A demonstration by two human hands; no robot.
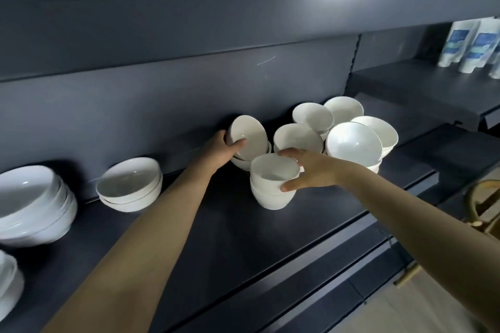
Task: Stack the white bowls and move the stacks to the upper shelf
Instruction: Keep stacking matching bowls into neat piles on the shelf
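On the dark lower shelf (216, 240), near its middle, I have my right hand (311, 169) clamped on a small stack (272, 186) of white bowls. The fingers hook over the far rim and the thumb presses the near wall. I count three nested bowls there, though the seams are faint. My left hand (223, 150) grips a tilted bowl (247, 136) just behind and left of that stack, thumb inside its rim and fingers behind it. It leans on at least one more bowl beneath it.

Right of my hands is the back cluster (351, 140), five open bowl mouths crowded together. Several sit on lower bowls, and the nearest is touching or almost touching my right wrist.

Well apart to the left is a pile of wide bowls (130, 184), two or three deep. Farther left is a taller pile of large bowls (35, 203), and another pile is cut off at the lower left corner.

Bare shelf lies in front of the held stack, up to the front edge, and between it and the wide bowls. Overhead runs the front lip of the upper shelf (243, 16); I cannot see its top. At least three white pouches (457, 43) stand on the next bay to the right.
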